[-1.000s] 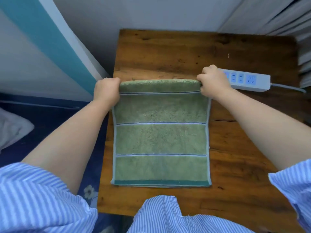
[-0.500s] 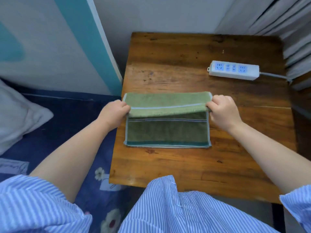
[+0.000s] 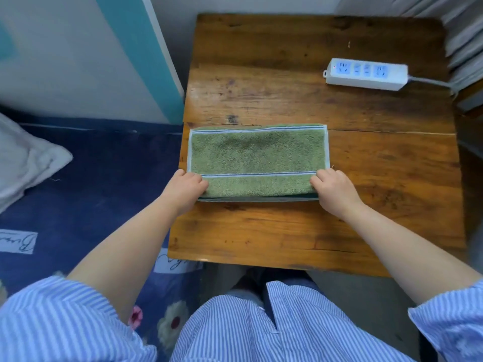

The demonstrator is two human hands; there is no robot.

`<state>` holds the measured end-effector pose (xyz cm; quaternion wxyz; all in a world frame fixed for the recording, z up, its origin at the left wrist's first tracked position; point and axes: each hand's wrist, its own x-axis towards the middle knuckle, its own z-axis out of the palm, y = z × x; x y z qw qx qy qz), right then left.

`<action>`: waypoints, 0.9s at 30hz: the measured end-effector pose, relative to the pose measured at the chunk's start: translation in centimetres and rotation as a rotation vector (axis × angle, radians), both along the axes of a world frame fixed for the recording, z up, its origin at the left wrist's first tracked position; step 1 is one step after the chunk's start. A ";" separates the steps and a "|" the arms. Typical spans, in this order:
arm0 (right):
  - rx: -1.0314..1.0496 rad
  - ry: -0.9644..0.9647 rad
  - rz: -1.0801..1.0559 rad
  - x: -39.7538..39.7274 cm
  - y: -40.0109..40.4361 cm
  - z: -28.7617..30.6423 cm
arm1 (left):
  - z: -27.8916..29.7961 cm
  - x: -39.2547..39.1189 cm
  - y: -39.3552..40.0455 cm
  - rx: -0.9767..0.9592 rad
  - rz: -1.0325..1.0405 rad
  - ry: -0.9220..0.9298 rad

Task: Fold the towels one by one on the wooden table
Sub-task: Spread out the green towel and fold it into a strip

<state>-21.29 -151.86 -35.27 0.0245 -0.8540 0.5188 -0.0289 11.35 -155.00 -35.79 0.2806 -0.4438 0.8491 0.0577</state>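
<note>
Nearest, blue-and-white striped shirt sleeves (image 3: 60, 317) are framing two bare forearms reaching forward. The left hand (image 3: 187, 189) and right hand (image 3: 333, 190) are each pinching a near corner of the folded green terry towel with pale blue stripes (image 3: 257, 152), fingers (image 3: 317, 182) curled over its top layer. The towel is lying flat on the brown wooden worktop (image 3: 287, 236), toward its left side. Farther right, a white power strip with blue sockets (image 3: 366, 73) is sitting near the far edge.

Green towel (image 3: 257, 152) now folded in half; hands brought far edge to near edge.
</note>
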 end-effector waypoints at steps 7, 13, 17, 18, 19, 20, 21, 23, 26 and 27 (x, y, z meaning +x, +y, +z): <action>0.027 0.033 -0.002 -0.2 0.7 -1.2 | -0.9 -0.4 0.7 0.072 0.024 -0.016; 0.183 0.178 -0.028 0.2 0.6 -1.3 | -1.3 -0.7 0.7 0.152 0.085 -0.031; 0.522 0.289 -0.138 0.6 -1.0 -0.8 | -0.6 -1.8 -0.2 0.196 0.157 -0.040; 0.515 0.244 -0.136 0.9 -1.6 -0.4 | -0.2 -2.3 -0.6 0.170 0.196 -0.003; 0.449 0.168 -0.126 1.2 -2.2 -0.1 | 0.1 -3.0 -1.0 0.133 0.246 0.058; 0.392 0.066 -0.127 1.6 -3.0 0.1 | 0.2 -3.9 -1.7 0.091 0.299 0.135; 0.346 -0.028 -0.143 2.2 -3.7 0.4 | 0.4 -4.8 -2.2 0.052 0.352 0.217; 0.287 -0.107 -0.162 3.8 -5.4 0.3 | 0.1 -6.7 -3.5 -0.013 0.432 0.362; 0.308 -0.122 -0.117 6.5 -8.0 -0.6 | -0.8 -9.1 -5.3 -0.095 0.452 0.480; 0.354 -0.095 -0.101 7.2 -8.8 -0.9 | -1.4 -9.7 -5.8 -0.106 0.444 0.464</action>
